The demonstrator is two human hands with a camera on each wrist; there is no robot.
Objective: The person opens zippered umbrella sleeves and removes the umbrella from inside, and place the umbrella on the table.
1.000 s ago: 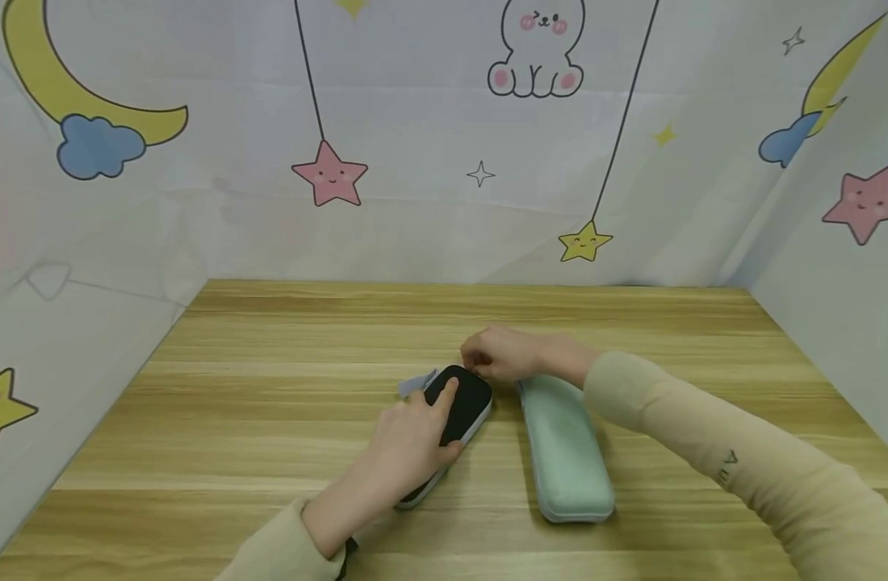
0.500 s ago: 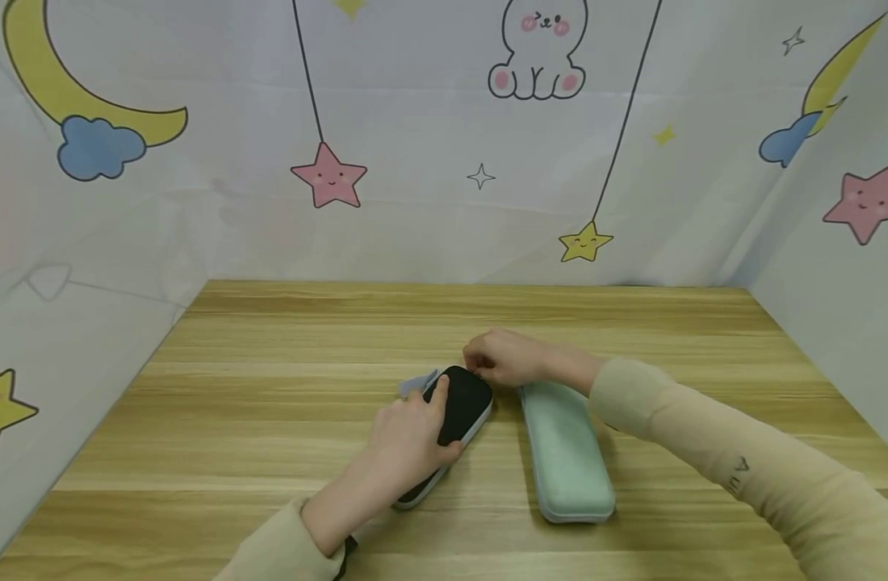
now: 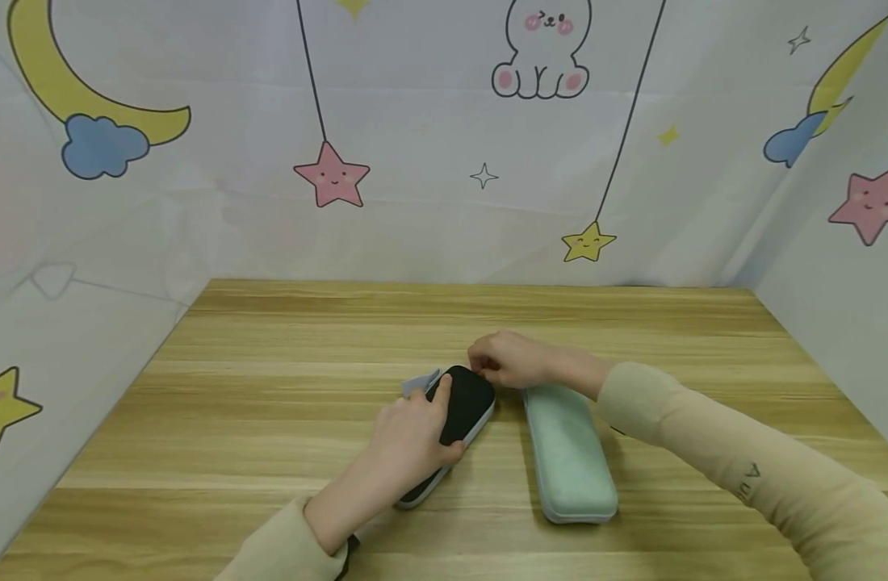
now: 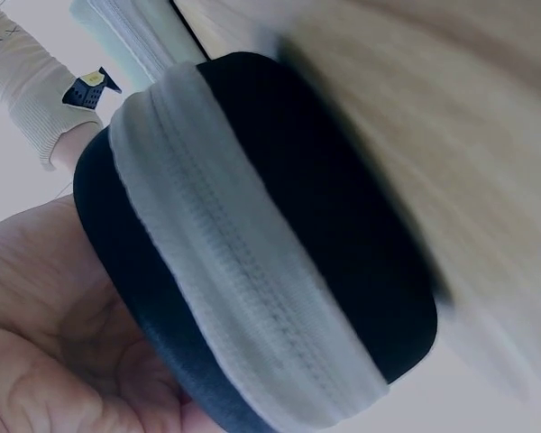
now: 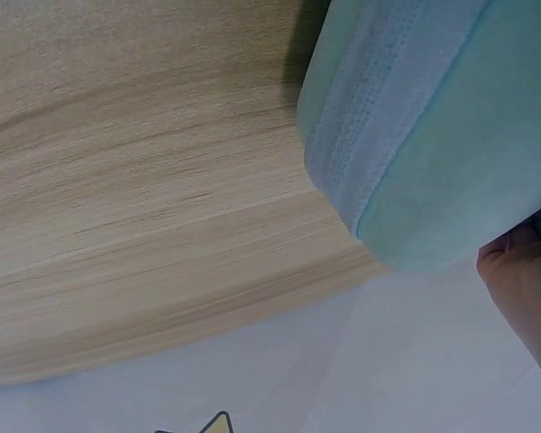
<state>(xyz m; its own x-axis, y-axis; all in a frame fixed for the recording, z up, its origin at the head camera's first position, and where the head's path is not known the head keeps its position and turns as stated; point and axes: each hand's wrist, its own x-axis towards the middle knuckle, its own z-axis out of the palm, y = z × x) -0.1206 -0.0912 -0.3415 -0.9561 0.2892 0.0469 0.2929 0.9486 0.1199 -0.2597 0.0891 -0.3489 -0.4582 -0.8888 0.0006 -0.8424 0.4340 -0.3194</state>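
Observation:
A black pencil case [image 3: 467, 403] with a pale grey zipper band [image 4: 243, 262] lies slanted on the table. My left hand [image 3: 411, 440] grips it from above, index finger along the top, thumb on the right side; the other fingers are mostly hidden. At the far end of this case my right hand [image 3: 513, 359] has its fingers curled, fingertips pinching at the zipper; the pull itself is hidden by them. A mint-green pencil case [image 3: 571, 456] lies to the right, its far end under the right wrist. In the right wrist view that green case covers part of the right hand [image 5: 527, 280].
A grey-blue fabric tab [image 3: 420, 382] sticks out on the left of the black case. The wood-grain table [image 3: 270, 347] ends at a white printed cloth [image 3: 415, 234] at the back, with more cloth at both sides.
My right hand and forearm have shifted slightly to the right. The left index finger has moved a little leftward on the black case. Both pencil cases stay in place.

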